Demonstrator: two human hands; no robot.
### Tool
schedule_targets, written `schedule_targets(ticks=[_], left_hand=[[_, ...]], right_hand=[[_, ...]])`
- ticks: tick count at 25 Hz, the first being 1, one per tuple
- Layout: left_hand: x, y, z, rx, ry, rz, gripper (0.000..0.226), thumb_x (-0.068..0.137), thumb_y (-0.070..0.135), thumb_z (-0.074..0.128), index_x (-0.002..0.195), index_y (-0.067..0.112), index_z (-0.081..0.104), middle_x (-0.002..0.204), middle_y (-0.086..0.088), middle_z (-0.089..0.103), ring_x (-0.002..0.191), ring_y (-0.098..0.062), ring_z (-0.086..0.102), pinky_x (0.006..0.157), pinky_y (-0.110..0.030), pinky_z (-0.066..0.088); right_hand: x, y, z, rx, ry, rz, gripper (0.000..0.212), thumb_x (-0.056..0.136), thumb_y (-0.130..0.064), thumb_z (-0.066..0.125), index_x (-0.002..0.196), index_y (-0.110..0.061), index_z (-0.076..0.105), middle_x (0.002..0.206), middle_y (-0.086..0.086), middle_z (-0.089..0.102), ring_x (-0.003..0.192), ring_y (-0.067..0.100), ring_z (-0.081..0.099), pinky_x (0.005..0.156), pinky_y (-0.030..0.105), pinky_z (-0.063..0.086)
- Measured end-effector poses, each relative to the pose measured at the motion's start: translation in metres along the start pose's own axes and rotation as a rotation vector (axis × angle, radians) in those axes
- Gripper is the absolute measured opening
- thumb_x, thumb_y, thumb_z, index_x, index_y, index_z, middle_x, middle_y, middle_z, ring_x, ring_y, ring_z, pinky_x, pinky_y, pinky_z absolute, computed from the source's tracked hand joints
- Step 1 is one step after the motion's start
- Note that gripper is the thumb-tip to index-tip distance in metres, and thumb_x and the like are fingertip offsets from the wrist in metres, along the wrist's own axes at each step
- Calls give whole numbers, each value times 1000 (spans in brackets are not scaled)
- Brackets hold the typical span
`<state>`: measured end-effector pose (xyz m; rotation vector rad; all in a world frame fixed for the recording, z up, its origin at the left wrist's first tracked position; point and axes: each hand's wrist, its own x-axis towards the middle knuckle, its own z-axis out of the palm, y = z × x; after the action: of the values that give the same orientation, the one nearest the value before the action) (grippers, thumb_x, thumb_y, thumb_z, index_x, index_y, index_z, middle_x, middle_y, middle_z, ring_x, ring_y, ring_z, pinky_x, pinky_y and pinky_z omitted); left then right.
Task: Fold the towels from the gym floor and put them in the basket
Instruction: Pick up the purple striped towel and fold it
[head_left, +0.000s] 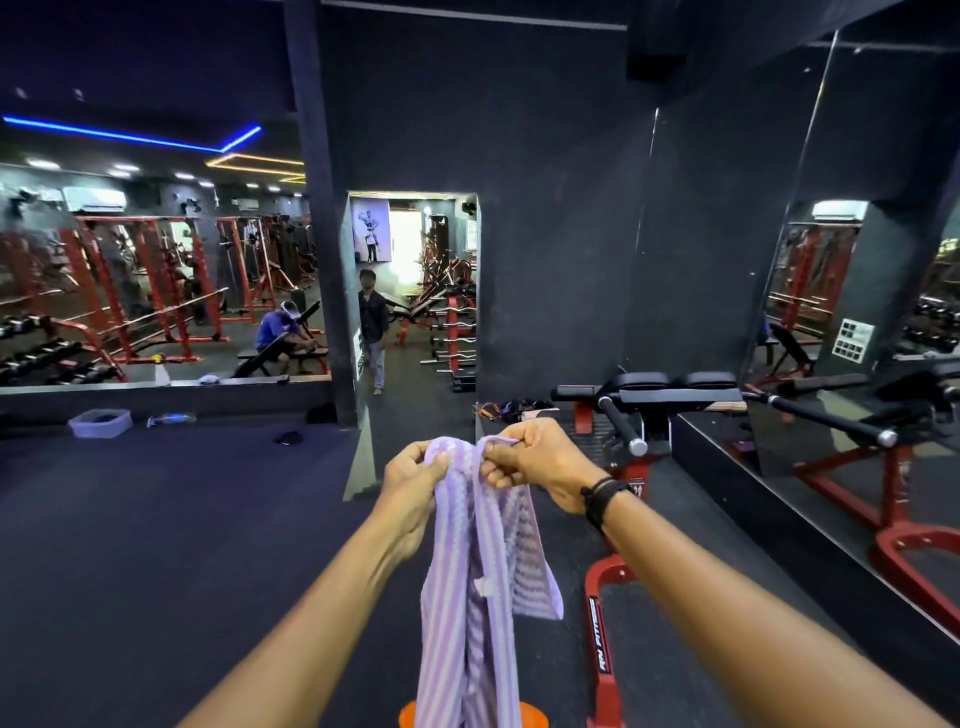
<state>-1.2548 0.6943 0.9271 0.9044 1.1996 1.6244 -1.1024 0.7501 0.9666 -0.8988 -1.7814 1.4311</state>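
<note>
Both hands' fingers (441, 462) pinch the purple towel's (478, 597) top edge; it hangs, seemingly bunched.

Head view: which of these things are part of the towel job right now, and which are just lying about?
Part of the job:
- purple striped towel, hanging
- left hand and right hand, each gripping its top edge
- orange object under the towel, maybe the basket; mostly hidden

Lying about:
- red exercise bench
- lavender tub by the mirror
- dark item on the floor, unclear what
</note>
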Motion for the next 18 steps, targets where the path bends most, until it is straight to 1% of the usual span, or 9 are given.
schedule_targets(ticks=[2, 5, 8, 10, 11, 13, 15, 16, 18], left_hand=[[-4, 1, 6, -16, -5, 9, 11, 97, 5, 50, 106, 4, 56, 89, -9, 66, 70, -11, 65, 66, -24, 55], [-14, 2, 20, -59, -43, 3, 10, 97, 5, 48, 100, 6, 57, 80, -8, 65, 62, -7, 64, 62, -22, 55], [-27, 5, 33, -65, -71, 60, 10, 94, 17, 57, 96, 8, 61, 78, -5, 66, 63, -7, 63, 58, -19, 52], [-31, 4, 33, -15, -104, 149, 12, 91, 12, 60, 98, 5, 67, 81, -6, 71, 67, -6, 66, 59, -16, 51], [-32, 5, 31, -2, -94, 164, 13, 92, 8, 59, 99, 3, 68, 82, -7, 72, 68, -6, 67, 60, -15, 52], [-28, 8, 24, 20, -15, 167, 15, 94, 4, 54, 97, 1, 68, 78, -5, 72, 64, -4, 65, 59, -15, 52], [-22, 17, 19, 45, 39, 178, 19, 97, 5, 50, 89, 5, 68, 69, 2, 70, 58, -1, 62, 56, -15, 50], [-18, 25, 17, 34, 46, 175, 21, 98, 7, 49, 86, 9, 67, 67, 4, 69, 57, -1, 61, 55, -16, 50], [-9, 44, 12, -32, 47, 164, 23, 99, 13, 48, 83, 13, 64, 64, 6, 68, 55, -3, 60, 54, -19, 50]], right_hand=[[-2, -3, 6, 14, 31, 48, 14, 92, -7, 60, 81, 1, 65, 62, 7, 65, 43, 5, 57, 46, 15, 49], [-5, -7, 11, 36, 74, 88, 19, 92, -7, 60, 74, -1, 63, 55, 4, 63, 39, 4, 54, 41, 14, 46], [-6, -8, 16, 23, 112, 98, 19, 89, -10, 65, 72, -2, 63, 55, 5, 61, 38, 5, 52, 39, 15, 45], [-7, -9, 13, 15, 62, 123, 19, 88, -13, 66, 72, -4, 62, 56, 4, 59, 39, 4, 50, 39, 15, 43], [-8, -10, 8, -12, -13, 139, 20, 90, -17, 65, 72, -8, 62, 57, 1, 59, 40, 3, 49, 39, 14, 41], [-11, -8, -10, -208, -201, 153, 23, 90, -31, 63, 72, -17, 62, 59, -3, 52, 45, 6, 39, 40, 15, 31], [-15, 0, -26, -599, -350, 149, 26, 82, -46, 69, 73, -22, 67, 62, 1, 42, 52, 15, 30, 44, 22, 22], [-15, 8, -30, -799, -411, 170, 28, 77, -51, 73, 73, -23, 69, 63, 1, 40, 55, 18, 29, 46, 25, 22], [-19, 28, -32, -1122, -497, 242, 35, 74, -49, 76, 66, -16, 67, 57, -6, 42, 52, 14, 33, 48, 26, 27]])
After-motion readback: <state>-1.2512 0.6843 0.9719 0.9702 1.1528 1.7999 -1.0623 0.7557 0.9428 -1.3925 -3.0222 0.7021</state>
